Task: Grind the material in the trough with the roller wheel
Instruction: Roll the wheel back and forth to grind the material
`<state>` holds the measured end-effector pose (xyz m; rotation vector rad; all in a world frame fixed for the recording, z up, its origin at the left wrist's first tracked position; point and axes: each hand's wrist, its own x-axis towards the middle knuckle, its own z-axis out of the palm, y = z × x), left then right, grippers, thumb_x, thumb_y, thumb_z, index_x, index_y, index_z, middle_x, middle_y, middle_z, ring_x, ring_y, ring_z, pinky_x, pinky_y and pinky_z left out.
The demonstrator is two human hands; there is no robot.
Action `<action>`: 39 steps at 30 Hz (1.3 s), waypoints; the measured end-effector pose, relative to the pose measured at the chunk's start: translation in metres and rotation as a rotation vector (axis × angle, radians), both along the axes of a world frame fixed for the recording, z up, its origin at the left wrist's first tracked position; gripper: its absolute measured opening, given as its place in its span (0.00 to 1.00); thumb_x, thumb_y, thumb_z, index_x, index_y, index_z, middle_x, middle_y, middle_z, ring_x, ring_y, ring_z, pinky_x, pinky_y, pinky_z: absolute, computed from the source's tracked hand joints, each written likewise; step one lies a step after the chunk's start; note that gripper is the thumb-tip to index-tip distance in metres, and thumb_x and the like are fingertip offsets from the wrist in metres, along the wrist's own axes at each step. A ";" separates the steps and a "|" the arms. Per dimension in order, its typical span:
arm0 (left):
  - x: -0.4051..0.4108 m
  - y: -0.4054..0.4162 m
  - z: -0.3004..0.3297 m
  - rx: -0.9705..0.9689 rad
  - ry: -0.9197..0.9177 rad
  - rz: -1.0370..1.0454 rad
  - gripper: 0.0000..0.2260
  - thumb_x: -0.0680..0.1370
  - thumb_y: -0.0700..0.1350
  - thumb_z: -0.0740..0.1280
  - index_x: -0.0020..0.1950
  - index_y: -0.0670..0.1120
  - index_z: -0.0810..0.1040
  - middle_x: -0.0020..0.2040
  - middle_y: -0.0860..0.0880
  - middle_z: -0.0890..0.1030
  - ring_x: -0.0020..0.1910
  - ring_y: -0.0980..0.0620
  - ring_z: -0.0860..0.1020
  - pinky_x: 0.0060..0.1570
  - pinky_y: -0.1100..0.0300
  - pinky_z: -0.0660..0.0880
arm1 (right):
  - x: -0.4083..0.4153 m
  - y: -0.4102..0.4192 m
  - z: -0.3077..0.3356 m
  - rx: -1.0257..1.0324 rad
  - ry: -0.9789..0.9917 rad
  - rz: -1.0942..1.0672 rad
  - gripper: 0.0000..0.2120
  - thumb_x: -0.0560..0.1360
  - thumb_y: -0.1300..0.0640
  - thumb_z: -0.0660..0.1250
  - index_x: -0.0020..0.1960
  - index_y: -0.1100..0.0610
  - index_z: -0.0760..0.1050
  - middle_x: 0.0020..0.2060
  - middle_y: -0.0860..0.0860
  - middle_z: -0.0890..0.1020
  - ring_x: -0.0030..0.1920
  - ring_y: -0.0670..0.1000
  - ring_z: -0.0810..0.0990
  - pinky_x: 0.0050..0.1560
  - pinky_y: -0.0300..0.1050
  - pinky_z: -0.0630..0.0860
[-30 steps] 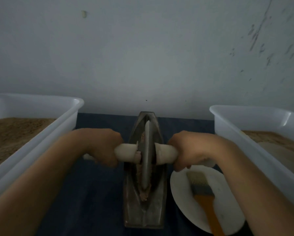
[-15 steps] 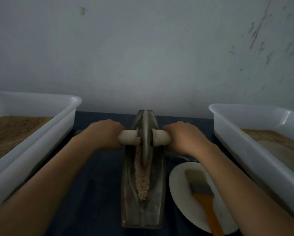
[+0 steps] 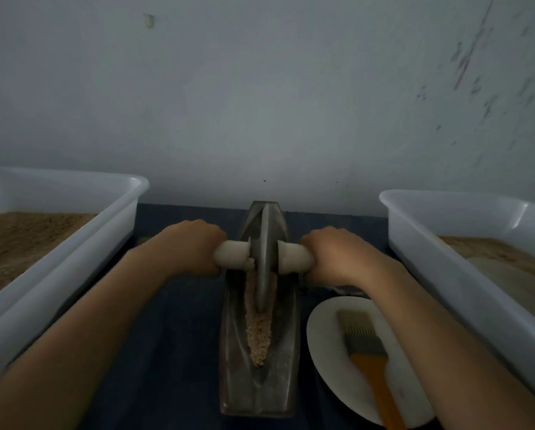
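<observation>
While your left hand (image 3: 189, 247) and your right hand (image 3: 337, 257) each wrap a closed fist around one end of the pale, thick cylindrical handle (image 3: 294, 258), the grey metal roller wheel (image 3: 264, 259) stands upright on its edge in the long, boat-shaped dark metal trough (image 3: 286, 352). Your hands sit apart, one on each side of the trough, with the wheel between them. The wheel rests in the far half of the groove, toward the table's back edge by the wall. The coarse tan ground material (image 3: 258, 333) lies along the groove on the near side of the wheel, tapering to a point toward you. The trough runs front to back down the middle of the dark blue table top (image 3: 167, 352). Just beside it on the right lies a round white plate (image 3: 328, 361), carrying a flat brush with grey bristles and an orange handle (image 3: 368, 358), partly under your right forearm. Along the left edge of the table stands a white plastic tub (image 3: 83, 243) filled with brown granular matter; a second white plastic tub (image 3: 421, 243) stands along the right edge with similar contents.
</observation>
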<state>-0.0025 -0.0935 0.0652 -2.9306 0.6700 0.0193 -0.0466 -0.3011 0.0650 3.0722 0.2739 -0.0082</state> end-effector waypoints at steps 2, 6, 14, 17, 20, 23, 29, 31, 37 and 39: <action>-0.009 0.000 0.008 0.065 0.114 -0.031 0.17 0.71 0.51 0.71 0.58 0.49 0.76 0.53 0.49 0.80 0.52 0.51 0.78 0.47 0.61 0.71 | -0.011 0.003 0.008 0.021 0.144 0.007 0.10 0.69 0.55 0.71 0.49 0.56 0.78 0.42 0.52 0.81 0.39 0.49 0.78 0.34 0.40 0.71; -0.024 0.005 0.019 0.115 0.295 -0.069 0.13 0.70 0.50 0.71 0.53 0.48 0.78 0.41 0.52 0.81 0.39 0.55 0.79 0.42 0.62 0.75 | -0.032 0.006 0.023 0.064 0.378 0.024 0.11 0.71 0.58 0.70 0.52 0.62 0.80 0.42 0.54 0.83 0.38 0.47 0.78 0.31 0.32 0.71; -0.015 0.012 0.012 -0.026 0.428 -0.047 0.06 0.70 0.45 0.70 0.43 0.44 0.80 0.30 0.53 0.79 0.27 0.59 0.77 0.31 0.68 0.74 | -0.023 0.012 0.018 -0.064 0.308 0.028 0.08 0.72 0.57 0.70 0.46 0.61 0.80 0.35 0.51 0.77 0.35 0.48 0.76 0.36 0.38 0.71; -0.002 0.010 0.003 -0.037 0.257 -0.046 0.08 0.70 0.47 0.71 0.46 0.49 0.77 0.39 0.52 0.81 0.38 0.55 0.79 0.40 0.62 0.75 | -0.008 0.005 0.013 0.025 0.144 0.020 0.10 0.70 0.54 0.71 0.49 0.56 0.77 0.40 0.49 0.77 0.43 0.51 0.78 0.42 0.42 0.72; 0.013 0.006 -0.008 -0.045 0.005 0.006 0.16 0.70 0.51 0.70 0.56 0.50 0.76 0.51 0.49 0.80 0.48 0.51 0.78 0.43 0.59 0.70 | 0.009 0.002 0.001 -0.018 -0.064 0.021 0.06 0.70 0.54 0.69 0.46 0.50 0.74 0.45 0.50 0.80 0.45 0.52 0.79 0.30 0.39 0.63; 0.019 0.000 -0.018 -0.123 -0.281 0.041 0.13 0.73 0.51 0.67 0.56 0.50 0.72 0.53 0.48 0.78 0.52 0.47 0.77 0.43 0.57 0.67 | 0.023 -0.003 -0.014 0.025 -0.299 -0.018 0.04 0.73 0.55 0.64 0.43 0.50 0.69 0.45 0.51 0.80 0.46 0.54 0.78 0.33 0.43 0.63; 0.016 -0.007 -0.026 -0.123 -0.477 0.012 0.10 0.75 0.50 0.64 0.53 0.48 0.70 0.51 0.49 0.79 0.51 0.48 0.77 0.43 0.58 0.65 | 0.023 -0.008 -0.024 0.022 -0.445 0.009 0.07 0.73 0.54 0.64 0.51 0.54 0.71 0.46 0.51 0.80 0.47 0.53 0.77 0.36 0.43 0.57; 0.012 -0.003 -0.021 -0.112 -0.344 0.035 0.11 0.75 0.51 0.65 0.55 0.49 0.71 0.53 0.48 0.78 0.52 0.48 0.77 0.42 0.58 0.64 | 0.017 -0.007 -0.019 0.020 -0.341 0.014 0.07 0.73 0.55 0.64 0.51 0.53 0.72 0.46 0.51 0.80 0.46 0.53 0.77 0.32 0.42 0.58; -0.011 0.006 0.003 0.038 0.079 -0.052 0.16 0.71 0.51 0.70 0.57 0.51 0.75 0.54 0.51 0.79 0.47 0.54 0.75 0.45 0.62 0.68 | -0.016 0.002 0.011 0.021 0.134 0.028 0.10 0.69 0.55 0.71 0.49 0.56 0.78 0.40 0.51 0.80 0.40 0.49 0.78 0.36 0.40 0.71; -0.022 0.008 0.011 0.070 0.195 -0.065 0.15 0.71 0.50 0.71 0.56 0.50 0.75 0.52 0.51 0.80 0.45 0.55 0.76 0.45 0.63 0.71 | -0.029 0.003 0.019 0.072 0.249 0.040 0.10 0.69 0.56 0.71 0.48 0.58 0.78 0.38 0.50 0.79 0.38 0.48 0.77 0.33 0.36 0.71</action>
